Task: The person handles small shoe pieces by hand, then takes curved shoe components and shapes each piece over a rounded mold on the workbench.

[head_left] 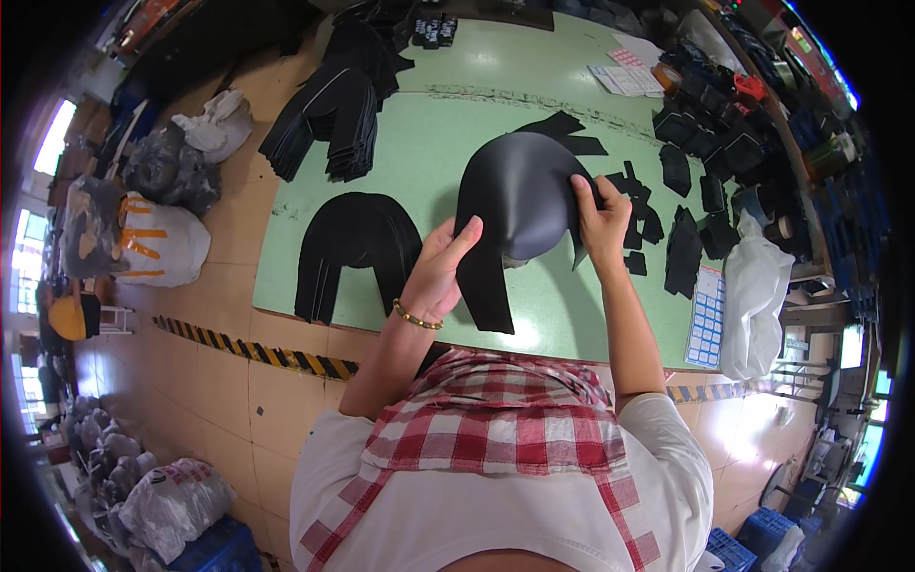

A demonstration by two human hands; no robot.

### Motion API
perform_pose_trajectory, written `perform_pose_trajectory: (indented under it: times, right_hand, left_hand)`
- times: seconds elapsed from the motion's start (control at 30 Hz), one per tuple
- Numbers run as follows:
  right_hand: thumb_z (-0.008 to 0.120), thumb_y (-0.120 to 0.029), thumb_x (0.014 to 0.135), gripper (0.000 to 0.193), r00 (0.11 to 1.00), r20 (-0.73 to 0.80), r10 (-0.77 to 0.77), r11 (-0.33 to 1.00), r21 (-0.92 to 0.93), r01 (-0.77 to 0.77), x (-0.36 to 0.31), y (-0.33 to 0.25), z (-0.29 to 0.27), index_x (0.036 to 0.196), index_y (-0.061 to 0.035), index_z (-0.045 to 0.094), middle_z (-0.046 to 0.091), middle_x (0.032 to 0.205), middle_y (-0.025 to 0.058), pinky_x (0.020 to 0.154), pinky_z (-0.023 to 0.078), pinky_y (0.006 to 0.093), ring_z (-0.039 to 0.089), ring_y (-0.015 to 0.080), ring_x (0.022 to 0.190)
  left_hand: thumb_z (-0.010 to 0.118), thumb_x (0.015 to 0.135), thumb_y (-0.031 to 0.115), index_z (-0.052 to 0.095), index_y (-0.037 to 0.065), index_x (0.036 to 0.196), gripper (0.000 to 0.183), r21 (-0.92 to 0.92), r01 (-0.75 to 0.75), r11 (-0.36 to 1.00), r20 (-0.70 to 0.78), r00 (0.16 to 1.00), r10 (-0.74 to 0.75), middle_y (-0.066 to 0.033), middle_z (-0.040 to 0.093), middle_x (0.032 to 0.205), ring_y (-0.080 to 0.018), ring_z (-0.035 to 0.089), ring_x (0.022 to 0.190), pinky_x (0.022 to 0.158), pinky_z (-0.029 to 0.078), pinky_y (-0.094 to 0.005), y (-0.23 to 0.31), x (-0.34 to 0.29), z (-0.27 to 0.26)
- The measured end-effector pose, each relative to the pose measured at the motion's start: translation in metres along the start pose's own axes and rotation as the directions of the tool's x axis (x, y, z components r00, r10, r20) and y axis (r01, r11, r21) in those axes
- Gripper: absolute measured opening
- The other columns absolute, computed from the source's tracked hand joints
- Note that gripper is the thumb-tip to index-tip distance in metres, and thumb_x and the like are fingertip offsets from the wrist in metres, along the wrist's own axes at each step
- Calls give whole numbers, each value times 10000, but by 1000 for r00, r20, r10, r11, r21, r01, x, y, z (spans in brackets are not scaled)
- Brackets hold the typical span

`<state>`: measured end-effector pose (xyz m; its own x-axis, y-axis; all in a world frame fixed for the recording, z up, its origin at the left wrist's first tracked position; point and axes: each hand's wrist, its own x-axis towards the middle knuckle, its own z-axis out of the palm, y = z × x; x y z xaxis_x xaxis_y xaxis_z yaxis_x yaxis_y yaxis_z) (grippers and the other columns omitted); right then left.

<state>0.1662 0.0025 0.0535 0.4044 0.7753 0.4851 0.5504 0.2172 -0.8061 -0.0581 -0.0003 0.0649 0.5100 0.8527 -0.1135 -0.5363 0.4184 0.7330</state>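
Between my two hands a black, smooth, leather-like U-shaped piece point(519, 186) is held up over the green table, its middle bulging and catching the light. My left hand point(444, 267), with a beaded bracelet at the wrist, grips its left leg, thumb on top. My right hand point(600, 219) pinches the right side, thumb on the face and fingers behind. Left of my left hand lies a stack of black U-shaped pieces point(357, 224). Farther off at the left edge sits a taller stack of similar pieces point(329, 119). Behind the held piece, other flat black pieces point(567, 133) show partly.
The green table point(410, 124) carries small black cut pieces point(643, 214) at the right, beside a blue-and-white printed sheet point(706, 316) and a white plastic bag point(756, 300). Black parts point(705, 133) crowd the far right. Bags point(162, 238) stand on the tiled floor at left.
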Motion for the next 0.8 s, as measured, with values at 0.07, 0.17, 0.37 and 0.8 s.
perform_pose_trajectory:
  times: [0.07, 0.17, 0.37, 0.8]
  right_hand:
    - [667, -219, 859, 409, 1000, 3, -6, 1000, 2, 6, 0, -2, -2, 616, 15, 436, 336, 498, 26, 432, 258, 262, 270, 72, 515]
    - [636, -245, 882, 396, 999, 33, 28, 1000, 7, -29, -1, -14, -7, 625, 5, 467, 377, 520, 3, 451, 269, 261, 304, 59, 542]
    - [477, -368, 957, 362, 780, 532, 329, 293, 728, -620, 5, -21, -50, 1044, -33, 581, 633, 918, 62, 729, 503, 272, 615, 130, 785]
    - [625, -354, 875, 504, 718, 469, 515, 341, 657, -673, -72, -39, -1, 1118, 61, 475, 555, 988, 78, 770, 423, 267, 515, 116, 878]
  left_hand:
    - [520, 955, 226, 550, -7, 1154, 307, -33, 18, 999, 33, 999, -17, -58, 615, 1092, -106, 581, 973, 860, 464, -266, -2, 0, -2]
    - [525, 952, 206, 542, -5, 1170, 304, -56, 5, 998, 38, 999, -3, -57, 610, 1112, -106, 576, 986, 871, 456, -265, -2, -1, 0]
    - [537, 940, 169, 510, -1, 1215, 324, 6, -139, 990, 24, 990, 139, -65, 584, 1165, -118, 539, 1056, 938, 420, -274, 9, -11, 23]
    - [593, 898, 133, 565, -43, 1110, 277, 396, -172, 902, -73, 973, 218, -60, 625, 1017, -95, 559, 922, 831, 435, -245, -18, -8, 8]
